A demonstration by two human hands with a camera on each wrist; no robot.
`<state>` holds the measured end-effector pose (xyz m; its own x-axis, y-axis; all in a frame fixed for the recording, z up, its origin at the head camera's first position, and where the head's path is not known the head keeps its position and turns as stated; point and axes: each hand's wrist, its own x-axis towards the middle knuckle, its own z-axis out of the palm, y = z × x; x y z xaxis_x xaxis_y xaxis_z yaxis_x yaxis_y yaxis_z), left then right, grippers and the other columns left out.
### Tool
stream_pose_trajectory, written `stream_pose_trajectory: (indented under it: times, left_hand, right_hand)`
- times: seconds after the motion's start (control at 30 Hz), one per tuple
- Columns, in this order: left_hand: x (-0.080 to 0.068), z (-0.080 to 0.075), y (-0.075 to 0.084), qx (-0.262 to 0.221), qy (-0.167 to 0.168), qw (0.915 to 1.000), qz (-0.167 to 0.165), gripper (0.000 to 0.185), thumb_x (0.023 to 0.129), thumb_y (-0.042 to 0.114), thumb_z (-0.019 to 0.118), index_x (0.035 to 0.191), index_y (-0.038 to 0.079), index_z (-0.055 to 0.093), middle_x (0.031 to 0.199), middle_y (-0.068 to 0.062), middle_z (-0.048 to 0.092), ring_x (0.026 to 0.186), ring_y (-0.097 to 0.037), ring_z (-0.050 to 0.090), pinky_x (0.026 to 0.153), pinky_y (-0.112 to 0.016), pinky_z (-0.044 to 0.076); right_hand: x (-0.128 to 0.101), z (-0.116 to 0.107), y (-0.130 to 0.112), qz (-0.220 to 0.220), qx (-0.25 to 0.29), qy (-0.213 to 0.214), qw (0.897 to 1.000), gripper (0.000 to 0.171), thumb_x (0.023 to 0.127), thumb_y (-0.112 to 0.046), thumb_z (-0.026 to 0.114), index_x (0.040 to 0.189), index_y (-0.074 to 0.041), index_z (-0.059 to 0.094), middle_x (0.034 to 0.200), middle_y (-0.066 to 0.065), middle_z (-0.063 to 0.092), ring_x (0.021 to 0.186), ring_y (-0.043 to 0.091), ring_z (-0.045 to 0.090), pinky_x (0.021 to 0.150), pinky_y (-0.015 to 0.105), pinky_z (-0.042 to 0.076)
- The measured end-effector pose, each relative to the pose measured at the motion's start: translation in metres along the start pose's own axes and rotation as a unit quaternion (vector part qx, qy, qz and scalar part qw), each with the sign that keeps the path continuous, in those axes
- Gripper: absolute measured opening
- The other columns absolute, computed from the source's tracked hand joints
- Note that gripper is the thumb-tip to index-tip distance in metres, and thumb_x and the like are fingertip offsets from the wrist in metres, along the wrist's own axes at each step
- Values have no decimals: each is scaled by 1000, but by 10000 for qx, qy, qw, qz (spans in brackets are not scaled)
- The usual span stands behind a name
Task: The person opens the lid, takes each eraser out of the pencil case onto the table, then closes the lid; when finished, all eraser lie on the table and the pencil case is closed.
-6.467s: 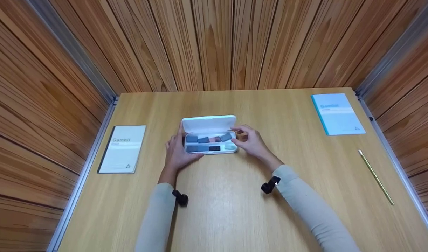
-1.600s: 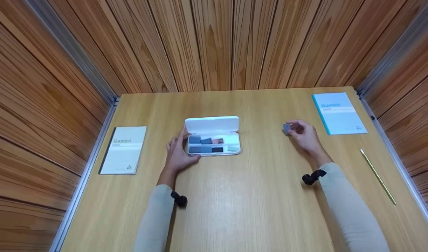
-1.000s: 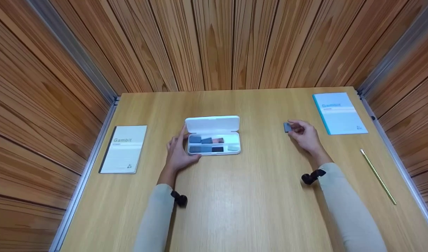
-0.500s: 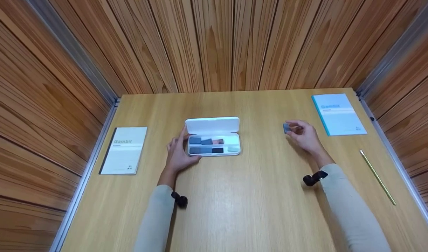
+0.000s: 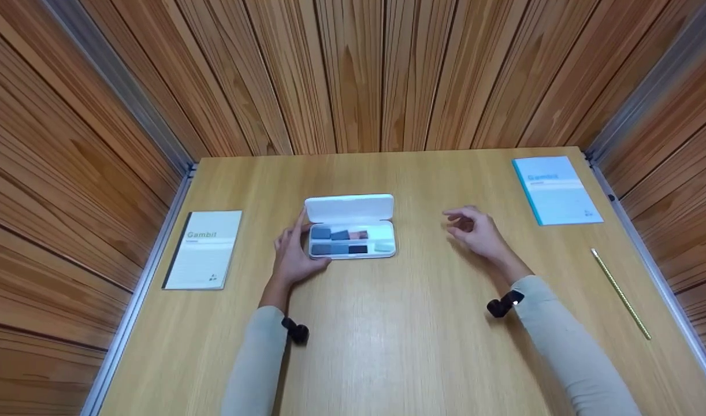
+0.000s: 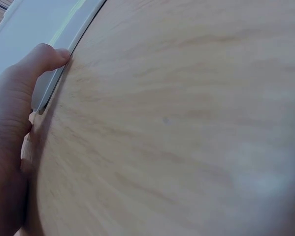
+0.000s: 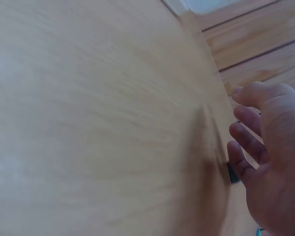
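Observation:
A white pencil case (image 5: 349, 208) lies with its lid raised in the middle of the table. Inside it are several blue-grey blocks (image 5: 331, 249) that look like erasers, along with pinkish, black and pale green pieces. My left hand (image 5: 297, 258) grips the case at its left end, thumb (image 6: 53, 58) on the front edge, fingers toward the hinge. To the right of the case, my right hand (image 5: 475, 233) is above the table with loosely bent fingers and nothing in them. Behind those fingers a dark block (image 7: 233, 173) shows in the right wrist view; the hand hides it from the head view.
A notebook with a dark spine (image 5: 203, 250) lies at the left. Another, with a turquoise spine (image 5: 558, 190), is at the back right, and a gold pencil (image 5: 620, 293) lies in front of it. Wooden walls (image 5: 353, 75) bound the table's back and sides.
My right hand took a blue-grey block from the case's right end and carried it right. Since then it has let go and moved back left. My left hand has stayed on the case.

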<state>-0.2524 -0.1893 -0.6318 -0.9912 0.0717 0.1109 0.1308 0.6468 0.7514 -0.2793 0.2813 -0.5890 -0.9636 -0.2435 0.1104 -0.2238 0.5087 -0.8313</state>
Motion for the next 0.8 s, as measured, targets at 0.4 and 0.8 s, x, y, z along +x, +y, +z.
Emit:
stream_pose_trajectory:
  times: [0.4, 0.8]
  left_hand:
    - [0, 2, -1, -69, 35, 10000, -53, 135, 75, 46, 99, 181, 31, 16, 167, -6, 62, 151, -35, 46, 133, -62, 19]
    - [1, 2, -2, -40, 53, 10000, 36, 136, 75, 53, 97, 181, 31, 15, 166, -7, 63, 149, -35, 48, 131, -61, 20]
  right_hand:
    - [4, 45, -28, -175, 145, -629, 9978, 37, 105, -1, 75, 142, -2, 73, 134, 23, 75, 123, 41, 70, 97, 18, 51]
    - [19, 81, -67, -434, 221, -1115, 9926, 39, 107, -4, 73, 145, -3, 72, 144, 22, 71, 130, 40, 67, 110, 51, 56]
